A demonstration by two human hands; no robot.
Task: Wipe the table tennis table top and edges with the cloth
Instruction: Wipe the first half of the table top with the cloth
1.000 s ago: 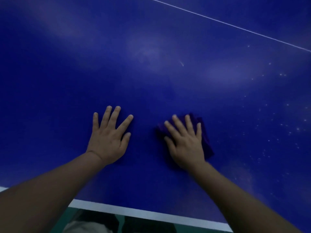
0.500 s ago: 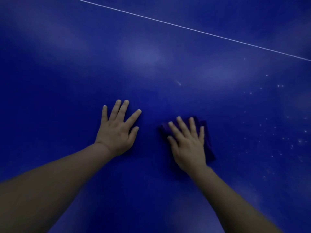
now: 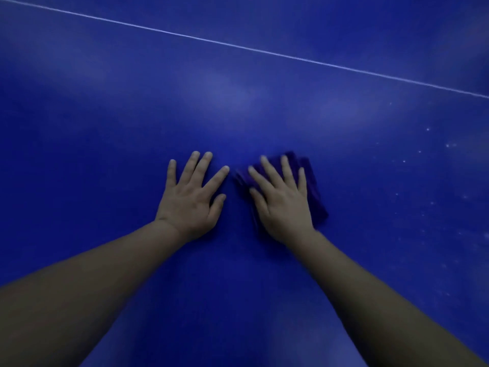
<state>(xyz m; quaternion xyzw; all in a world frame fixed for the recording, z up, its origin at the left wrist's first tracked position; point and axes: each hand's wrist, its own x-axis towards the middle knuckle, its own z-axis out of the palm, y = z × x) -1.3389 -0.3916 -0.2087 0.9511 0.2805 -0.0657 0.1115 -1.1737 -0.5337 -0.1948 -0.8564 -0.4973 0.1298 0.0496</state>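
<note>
Two hands: both lie flat, fingers straight and spread, side by side but apart.
Left hand (image 3: 191, 201): bare palm rests on the bench (image 3: 105, 128), holding nothing.
Right hand (image 3: 283, 201): presses the cloth (image 3: 313, 192) down, not gripping it.
Cloth: folded, dark, under the right palm, peeking out beyond its fingertips and outer side.
Done: likely the smooth patch around the hands.
Left: pale specks (image 3: 426, 144) right of the right hand; edges out of sight.
White line (image 3: 238, 47): well beyond the fingertips.

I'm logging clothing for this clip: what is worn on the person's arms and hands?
Nothing shows as worn. The left hand and right hand are bare, without gloves, rings or a watch, and both forearms are bare to the frame's edge, with no sleeve in view.
</note>
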